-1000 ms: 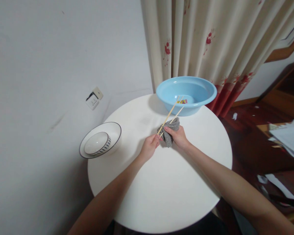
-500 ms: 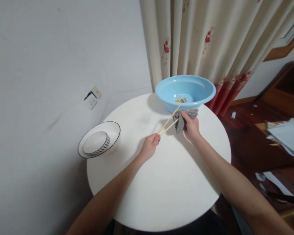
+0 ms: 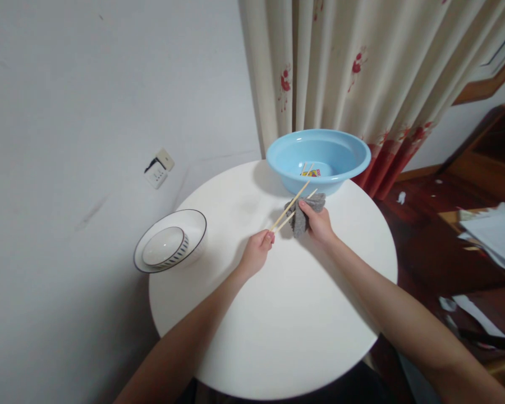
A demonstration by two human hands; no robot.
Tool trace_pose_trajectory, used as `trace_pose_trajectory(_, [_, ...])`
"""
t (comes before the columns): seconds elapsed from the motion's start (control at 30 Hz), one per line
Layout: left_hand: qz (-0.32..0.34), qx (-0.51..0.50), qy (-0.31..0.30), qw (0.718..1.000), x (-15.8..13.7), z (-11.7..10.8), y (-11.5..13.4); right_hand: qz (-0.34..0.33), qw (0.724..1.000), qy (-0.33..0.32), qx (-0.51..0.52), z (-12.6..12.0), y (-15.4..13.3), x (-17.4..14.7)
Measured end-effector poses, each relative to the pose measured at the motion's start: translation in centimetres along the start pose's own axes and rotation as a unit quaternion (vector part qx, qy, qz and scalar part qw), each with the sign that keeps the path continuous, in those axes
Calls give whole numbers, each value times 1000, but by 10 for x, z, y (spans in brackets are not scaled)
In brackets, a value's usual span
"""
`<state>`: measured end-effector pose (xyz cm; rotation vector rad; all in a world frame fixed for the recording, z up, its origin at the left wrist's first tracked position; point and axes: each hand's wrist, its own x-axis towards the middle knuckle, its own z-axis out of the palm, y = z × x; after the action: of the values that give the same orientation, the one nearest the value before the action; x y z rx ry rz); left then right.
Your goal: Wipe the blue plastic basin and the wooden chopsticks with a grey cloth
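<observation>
My left hand (image 3: pixel 257 249) is closed around the lower ends of two pale chopsticks (image 3: pixel 290 206), which point up and away to the right, spread slightly apart. A grey cloth (image 3: pixel 298 220) is pinched in my right hand (image 3: pixel 317 220) and wraps the middle of the lower chopstick, whose tip sticks out beyond it. The other chopstick lies clear of the cloth. Just behind my hands stands a light blue basin (image 3: pixel 278 160); inside it are a pair of chopsticks (image 3: pixel 303 168) and a colourful label (image 3: pixel 315 173).
A small patterned bowl (image 3: pixel 165 247) sits inside a larger dark-rimmed white bowl (image 3: pixel 197 221) at the left edge of the round white table (image 3: pixel 278 331), close to the wall. A curtain (image 3: pixel 332 67) hangs behind the basin. Papers (image 3: pixel 492 233) lie off to the right.
My right hand and the cloth have slid along the lower chopstick, down and left toward my left hand, baring its tip. The left hand has hardly moved.
</observation>
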<state>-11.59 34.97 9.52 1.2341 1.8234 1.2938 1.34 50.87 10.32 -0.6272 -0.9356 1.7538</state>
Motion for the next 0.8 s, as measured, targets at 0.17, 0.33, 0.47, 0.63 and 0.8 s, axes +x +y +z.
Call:
trace_pose_trajectory(0.17, [9,1,-2,1000,0,1,3,40,997,-50,-45,8,10,-17])
trace_pose_trajectory(0.33, [9,1,-5,1000,0,0,3,33,998,-21,-44,8,6,-12])
trace_pose_trajectory(0.47, [9,1,-6,1000,1,0,1,-7,999,42,-6,1,-5,4])
trace_pose_trajectory(0.63, [8,3,-7,1000,0,-1,2,-66,985,150,42,-12,-16,25])
trace_pose_trajectory(0.8, [3,3,-9,1000,-1,-2,2,-60,984,158,63,-18,-15,30])
